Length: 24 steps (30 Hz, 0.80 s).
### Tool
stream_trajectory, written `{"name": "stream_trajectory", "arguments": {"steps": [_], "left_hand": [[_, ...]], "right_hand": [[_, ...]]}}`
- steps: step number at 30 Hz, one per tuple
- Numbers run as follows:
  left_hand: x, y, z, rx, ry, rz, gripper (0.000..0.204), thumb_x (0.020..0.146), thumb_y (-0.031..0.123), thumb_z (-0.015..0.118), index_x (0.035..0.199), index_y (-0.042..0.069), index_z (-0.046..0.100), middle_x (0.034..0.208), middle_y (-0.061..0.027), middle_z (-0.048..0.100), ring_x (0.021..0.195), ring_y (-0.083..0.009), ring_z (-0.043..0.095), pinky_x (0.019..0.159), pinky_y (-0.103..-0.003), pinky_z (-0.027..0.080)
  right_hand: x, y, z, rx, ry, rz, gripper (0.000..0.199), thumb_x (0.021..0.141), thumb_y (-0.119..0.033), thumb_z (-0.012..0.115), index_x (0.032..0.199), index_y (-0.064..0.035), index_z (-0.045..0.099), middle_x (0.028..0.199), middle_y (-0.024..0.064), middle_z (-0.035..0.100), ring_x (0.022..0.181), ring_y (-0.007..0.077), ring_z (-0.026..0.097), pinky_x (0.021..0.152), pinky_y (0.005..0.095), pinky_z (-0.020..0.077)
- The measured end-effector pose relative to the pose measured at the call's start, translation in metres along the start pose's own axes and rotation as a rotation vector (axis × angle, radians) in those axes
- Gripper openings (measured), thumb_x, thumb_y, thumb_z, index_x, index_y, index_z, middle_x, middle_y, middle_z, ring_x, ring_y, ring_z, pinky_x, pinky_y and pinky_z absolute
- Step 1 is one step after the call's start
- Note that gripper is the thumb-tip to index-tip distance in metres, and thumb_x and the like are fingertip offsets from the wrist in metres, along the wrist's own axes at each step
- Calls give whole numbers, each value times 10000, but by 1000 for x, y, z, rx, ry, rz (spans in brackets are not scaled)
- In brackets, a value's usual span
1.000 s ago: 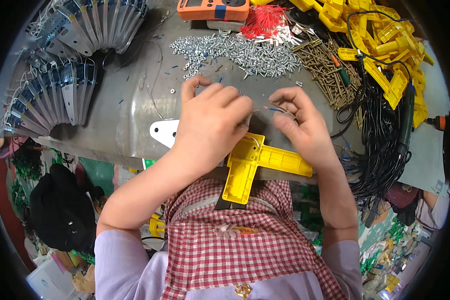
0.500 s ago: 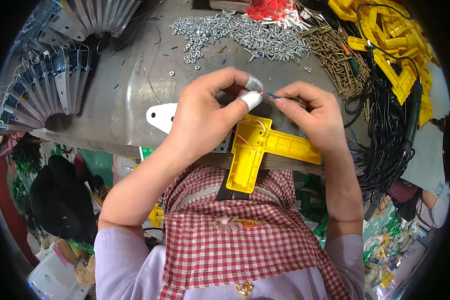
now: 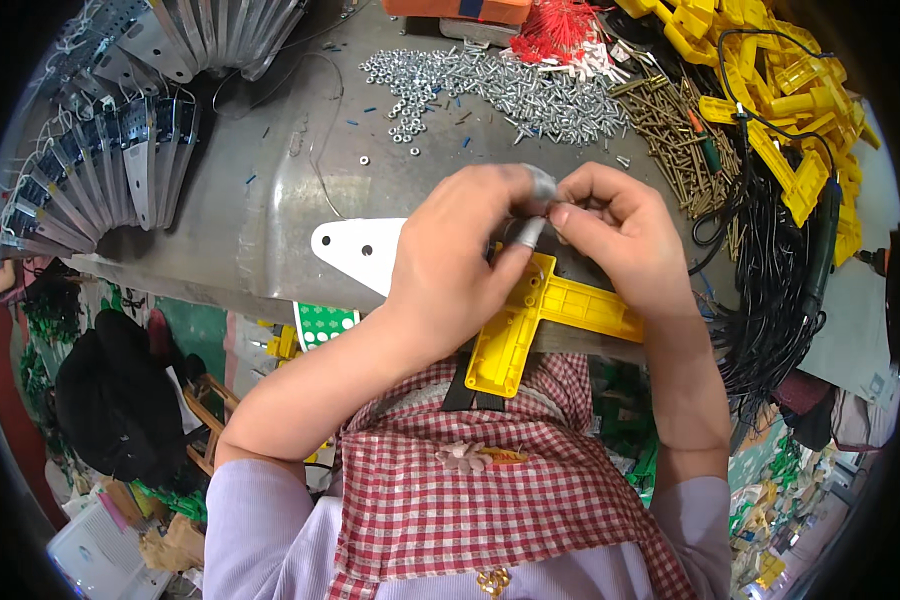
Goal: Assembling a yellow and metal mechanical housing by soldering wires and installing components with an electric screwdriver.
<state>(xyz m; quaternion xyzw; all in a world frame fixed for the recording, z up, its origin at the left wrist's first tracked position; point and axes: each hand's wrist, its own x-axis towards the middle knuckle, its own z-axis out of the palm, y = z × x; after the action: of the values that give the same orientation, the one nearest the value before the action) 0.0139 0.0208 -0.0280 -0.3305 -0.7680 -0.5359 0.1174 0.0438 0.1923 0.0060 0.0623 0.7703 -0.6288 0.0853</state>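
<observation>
Pinching performed by left hand (image 3: 458,235), right hand (image 3: 625,228) | fingers (image 3: 542,184) nearly closed, any contents hidden | yellow housing (image 3: 496,356) placed close, presumably for access

Head-worn fisheye view, looking down, close range

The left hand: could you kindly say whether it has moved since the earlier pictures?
Yes: the left hand has shifted rightward against the white plate, baring more of it.
</observation>
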Motion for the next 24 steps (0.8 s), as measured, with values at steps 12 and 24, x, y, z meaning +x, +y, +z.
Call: {"name": "stream_trajectory", "arguments": {"steps": [12,24], "left_hand": [[22,-4,-19,-322,-307,-262,500,729,-81,622,1182,19,434,878,-68,595,843,-160,592,771,-289,471],[12,-6,-17,96,-200,189,510,773,-28,625,1214,6,372,890,-56,566,863,-126,563,803,-287,456]], "right_hand": [[-5,-18,-7,-259,-6,-84,139,827,-59,620,946,9,600,810,97,630,742,150,622,657,292,498],[13,-5,-13,242,-293,193,126,832,-96,627,919,-7,611,706,19,571,621,84,507,555,242,402]]}}
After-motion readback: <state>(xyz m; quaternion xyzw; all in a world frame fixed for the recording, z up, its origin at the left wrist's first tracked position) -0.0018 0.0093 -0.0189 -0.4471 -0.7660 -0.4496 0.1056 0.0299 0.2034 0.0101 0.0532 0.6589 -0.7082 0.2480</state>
